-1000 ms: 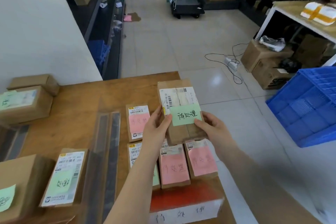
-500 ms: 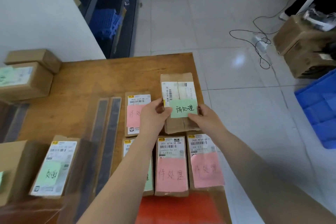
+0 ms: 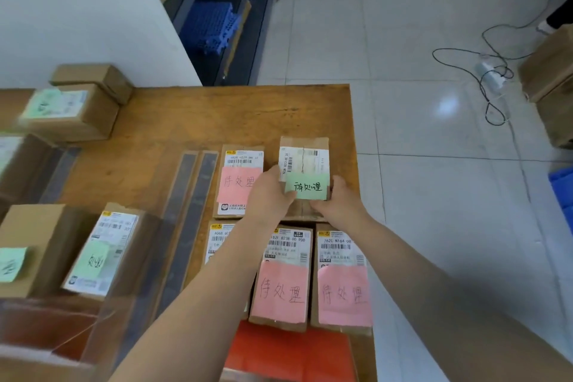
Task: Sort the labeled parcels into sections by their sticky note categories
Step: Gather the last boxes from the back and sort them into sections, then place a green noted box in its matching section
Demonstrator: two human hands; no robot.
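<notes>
A small brown parcel [image 3: 305,152] with a white shipping label and a green sticky note [image 3: 307,186] lies near the right edge of the wooden table [image 3: 192,115]. My left hand [image 3: 269,195] grips its left side and my right hand [image 3: 339,200] grips its lower right corner. Beside it on the left lies a parcel with a pink note [image 3: 240,178]. In front are two more pink-note parcels [image 3: 283,282] [image 3: 342,285] and a parcel [image 3: 217,242] partly hidden under my left forearm.
Two dark strips [image 3: 186,220] run down the table's middle. Left of them sit parcels with green notes [image 3: 97,254] [image 3: 69,110] and a plain box [image 3: 93,77]. A red sheet [image 3: 288,353] lies at the near edge. Cables [image 3: 493,77], cardboard boxes [image 3: 552,71] and a blue crate [image 3: 562,192] are on the floor at right.
Both hands have lowered the green-note parcel from a raised, tilted position down onto the table, behind the pink-note row. The view has tilted downward.
</notes>
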